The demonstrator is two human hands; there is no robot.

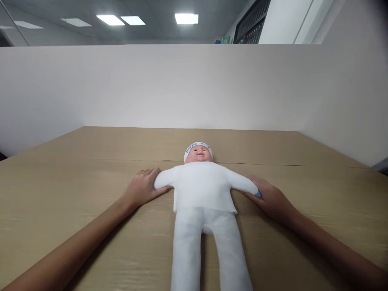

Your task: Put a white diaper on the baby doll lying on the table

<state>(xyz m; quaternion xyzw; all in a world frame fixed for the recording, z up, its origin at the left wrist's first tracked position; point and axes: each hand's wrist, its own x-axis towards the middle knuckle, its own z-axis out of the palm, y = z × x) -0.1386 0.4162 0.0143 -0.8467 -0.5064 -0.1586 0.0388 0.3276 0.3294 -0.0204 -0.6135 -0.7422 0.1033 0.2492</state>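
Observation:
A baby doll (202,186) lies on its back, face up, with its head toward the far side and its arms spread out. It has a white top, white trousers (188,246) and a white cap (198,144) with blue lettering. My left hand (144,186) is closed around the end of the doll's arm on the left, thumb on the near side. On the opposite side my right hand (269,200) grips the other arm, where a bit of blue shows at the cuff. The lower ends of the doll's legs are cut off by the frame's bottom edge.
The doll rests on a brown cardboard-like surface (91,182) with a seam running across its far part. A white wall (194,87) rises behind it and continues along the right. Lit ceiling panels (186,18) show above the wall.

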